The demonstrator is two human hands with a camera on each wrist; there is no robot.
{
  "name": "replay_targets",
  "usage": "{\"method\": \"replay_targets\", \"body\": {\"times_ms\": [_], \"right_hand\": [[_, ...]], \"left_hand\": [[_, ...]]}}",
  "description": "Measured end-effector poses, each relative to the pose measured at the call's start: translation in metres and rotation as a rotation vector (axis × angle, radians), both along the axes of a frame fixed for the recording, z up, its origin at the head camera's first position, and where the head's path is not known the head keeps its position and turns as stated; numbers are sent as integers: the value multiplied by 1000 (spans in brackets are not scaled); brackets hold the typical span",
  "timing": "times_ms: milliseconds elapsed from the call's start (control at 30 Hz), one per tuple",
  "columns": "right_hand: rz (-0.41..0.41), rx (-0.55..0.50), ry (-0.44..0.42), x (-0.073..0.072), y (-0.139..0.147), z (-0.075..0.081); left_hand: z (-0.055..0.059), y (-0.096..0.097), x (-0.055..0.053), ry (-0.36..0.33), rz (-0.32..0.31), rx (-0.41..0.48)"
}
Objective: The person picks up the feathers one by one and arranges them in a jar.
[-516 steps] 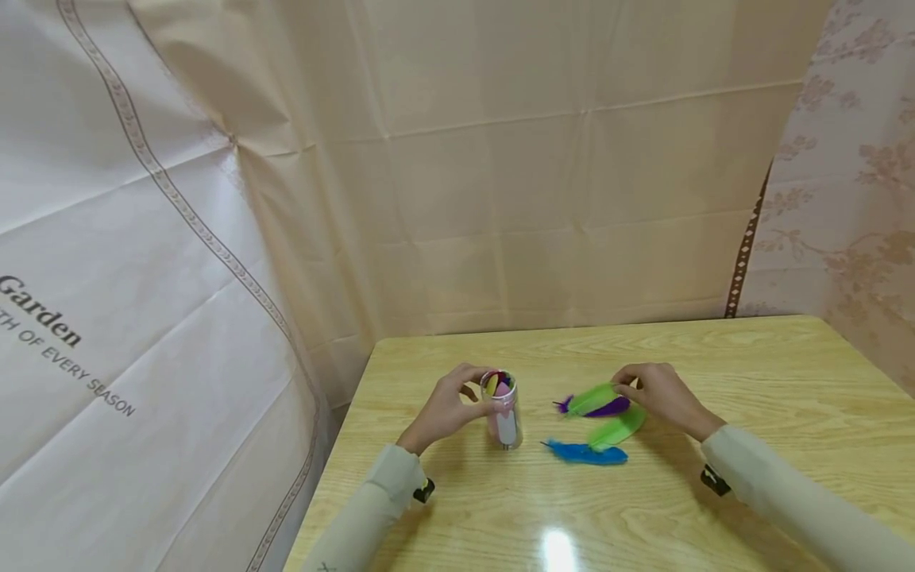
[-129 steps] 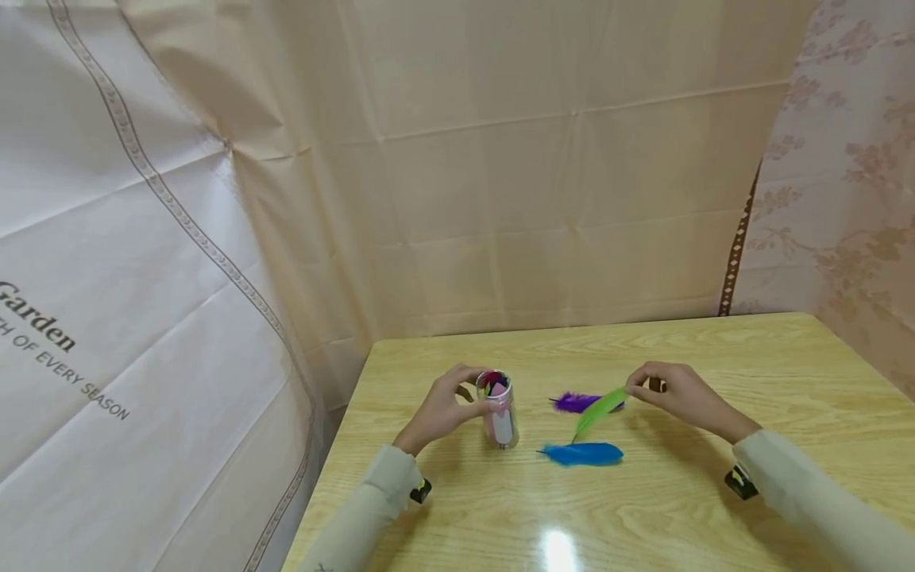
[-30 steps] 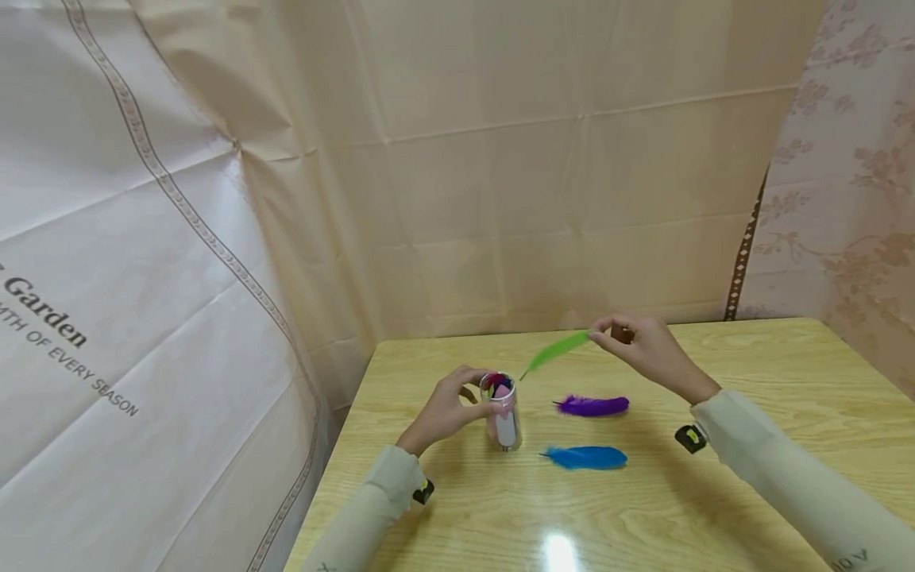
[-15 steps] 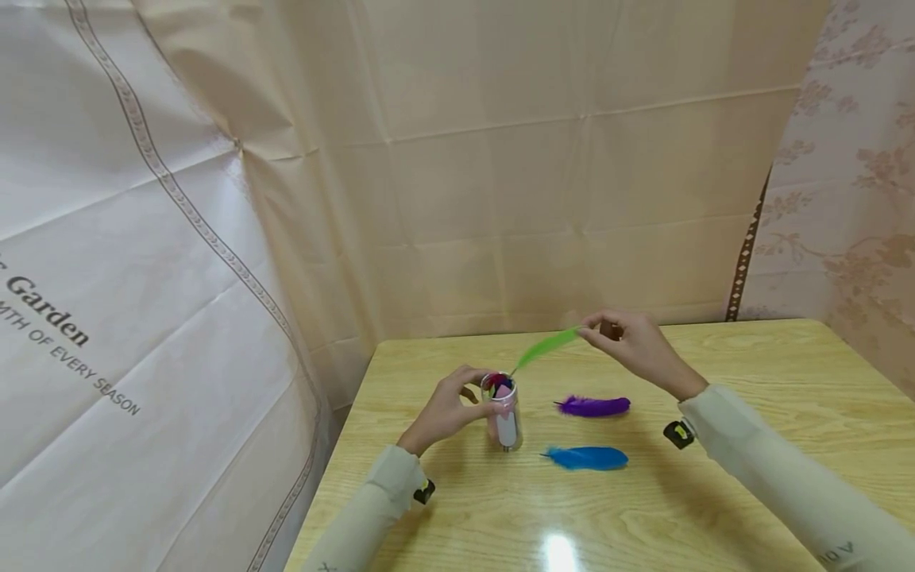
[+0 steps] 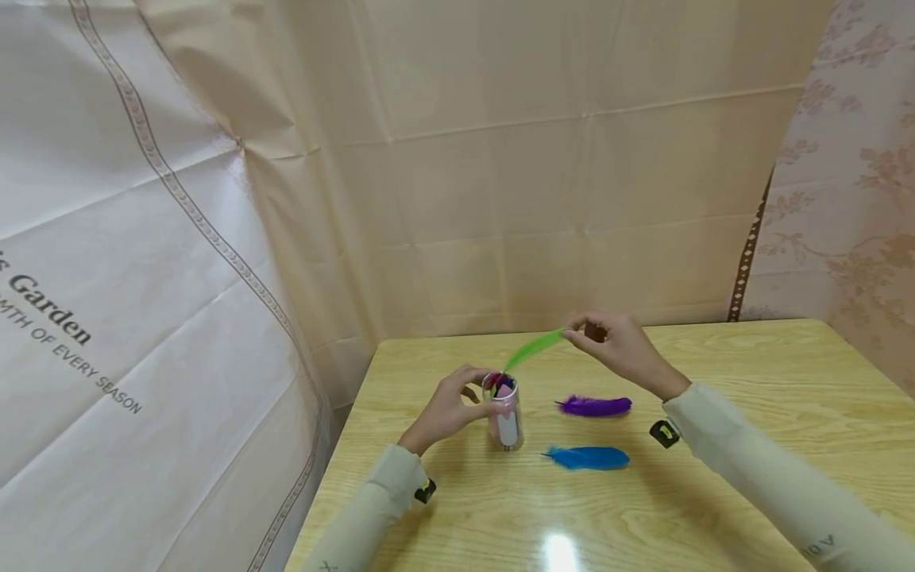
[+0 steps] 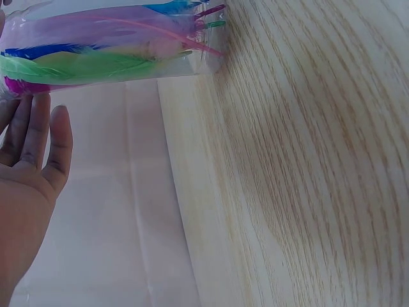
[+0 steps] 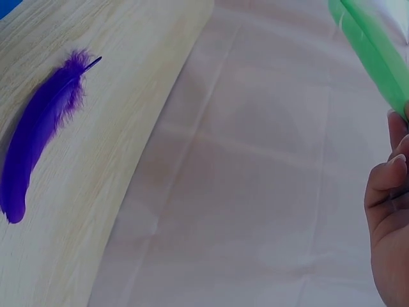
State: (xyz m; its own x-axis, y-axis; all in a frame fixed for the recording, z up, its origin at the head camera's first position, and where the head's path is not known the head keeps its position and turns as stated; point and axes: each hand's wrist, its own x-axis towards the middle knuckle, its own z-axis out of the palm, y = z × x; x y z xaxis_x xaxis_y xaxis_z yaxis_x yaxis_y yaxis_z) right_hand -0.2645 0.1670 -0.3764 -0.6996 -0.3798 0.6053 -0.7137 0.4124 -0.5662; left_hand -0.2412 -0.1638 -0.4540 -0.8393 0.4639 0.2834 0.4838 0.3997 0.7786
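Observation:
A clear jar (image 5: 507,429) stands upright on the table, my left hand (image 5: 445,409) gripping it near the rim between thumb and fingers. Through its wall in the left wrist view, several colored feathers (image 6: 83,67) show, among them green, blue and pink. My right hand (image 5: 620,349) pinches the tip of a bright green feather (image 5: 534,347) above and to the right of the jar. The feather slants down to the left, its quill end at the jar's mouth. In the right wrist view, fingertips (image 7: 397,163) hold the green feather (image 7: 374,54) at the right edge.
Right of the jar a purple feather (image 5: 595,407) lies flat on the wooden table (image 5: 750,397). Nearer to me lies a blue feather (image 5: 589,457). A beige cloth (image 5: 493,199) hangs behind the table's far edge, and a white printed cloth (image 5: 143,318) hangs at left.
Two green feathers lay with the purple and blue ones earlier; neither lies there now. My right hand has carried one leftward, its quill now at the jar's mouth. The left hand stays on the jar.

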Motion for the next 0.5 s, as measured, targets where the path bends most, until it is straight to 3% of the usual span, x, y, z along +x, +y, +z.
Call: {"method": "replay_targets", "body": {"times_ms": [500], "right_hand": [[39, 8, 84, -4, -15, -3]], "left_hand": [[0, 0, -1, 35, 8, -34]]}}
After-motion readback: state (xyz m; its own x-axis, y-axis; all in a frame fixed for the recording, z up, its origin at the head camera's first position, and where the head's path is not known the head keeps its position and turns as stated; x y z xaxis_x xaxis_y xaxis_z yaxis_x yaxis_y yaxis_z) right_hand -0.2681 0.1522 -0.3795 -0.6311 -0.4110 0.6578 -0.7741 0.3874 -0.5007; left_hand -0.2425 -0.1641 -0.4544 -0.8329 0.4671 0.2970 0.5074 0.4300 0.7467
